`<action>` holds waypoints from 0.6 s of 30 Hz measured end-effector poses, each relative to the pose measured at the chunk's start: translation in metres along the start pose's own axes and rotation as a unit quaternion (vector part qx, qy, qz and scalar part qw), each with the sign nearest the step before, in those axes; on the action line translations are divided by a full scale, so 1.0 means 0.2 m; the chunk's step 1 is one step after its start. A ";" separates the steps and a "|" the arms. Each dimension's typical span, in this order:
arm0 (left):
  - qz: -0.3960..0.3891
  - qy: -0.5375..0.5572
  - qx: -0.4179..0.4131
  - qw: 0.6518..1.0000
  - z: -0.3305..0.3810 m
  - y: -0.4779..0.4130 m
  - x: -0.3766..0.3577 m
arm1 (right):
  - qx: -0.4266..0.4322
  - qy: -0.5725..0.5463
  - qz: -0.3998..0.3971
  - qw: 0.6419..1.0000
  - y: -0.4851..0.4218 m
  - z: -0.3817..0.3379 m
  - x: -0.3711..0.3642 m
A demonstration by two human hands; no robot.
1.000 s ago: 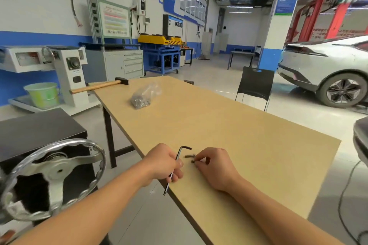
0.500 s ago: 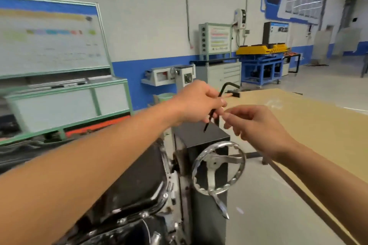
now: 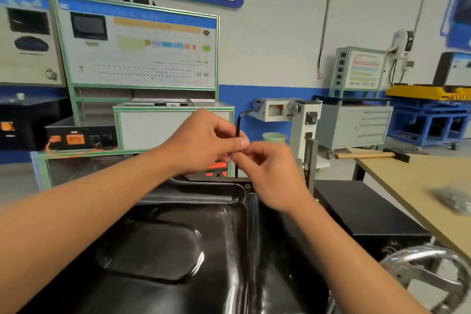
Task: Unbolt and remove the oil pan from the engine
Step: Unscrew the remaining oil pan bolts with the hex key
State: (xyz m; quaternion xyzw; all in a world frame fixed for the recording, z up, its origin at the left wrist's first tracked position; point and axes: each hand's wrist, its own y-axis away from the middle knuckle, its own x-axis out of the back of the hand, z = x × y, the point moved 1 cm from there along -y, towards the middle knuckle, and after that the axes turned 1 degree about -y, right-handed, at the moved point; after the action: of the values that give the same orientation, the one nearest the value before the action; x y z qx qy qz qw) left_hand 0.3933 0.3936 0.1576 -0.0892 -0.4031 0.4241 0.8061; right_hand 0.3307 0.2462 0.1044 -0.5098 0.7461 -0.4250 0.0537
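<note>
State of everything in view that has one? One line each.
hex key, upright, bent end up, held over the pan's far corner.
left hand, grips the key's shaft.
right hand, pinches the shaft lower down.
oil pan, in place, not lifted off.
corner bolt, seated in the pan's flange.
hammer, lying flat on the table.
plastic bag, lying on the table, blurred.

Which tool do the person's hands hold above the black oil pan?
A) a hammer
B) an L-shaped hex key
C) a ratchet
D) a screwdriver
B: the left hand and right hand pinch a black L-shaped hex key upright over the oil pan; the hammer lies on the table.
</note>
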 end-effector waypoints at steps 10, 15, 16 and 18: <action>-0.171 -0.024 -0.052 0.984 0.03 -0.11 -0.09 | 0.095 0.056 0.081 0.991 0.13 0.19 0.07; -0.216 -0.062 -0.057 0.973 0.04 -0.13 -0.07 | 0.108 0.094 0.056 0.988 0.16 0.20 0.06; -0.210 -0.062 -0.060 0.974 0.03 -0.12 -0.07 | 0.109 0.093 0.053 0.988 0.16 0.20 0.06; -0.197 -0.059 -0.069 0.976 0.02 -0.10 -0.07 | 0.113 0.092 0.050 0.988 0.16 0.20 0.06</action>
State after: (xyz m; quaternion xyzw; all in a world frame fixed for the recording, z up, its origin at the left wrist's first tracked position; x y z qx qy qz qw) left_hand 0.3982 0.3705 0.1609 -0.0383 -0.4875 0.2330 0.8406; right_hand 0.3226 0.2173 0.0604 -0.4211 0.7194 -0.5488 0.0630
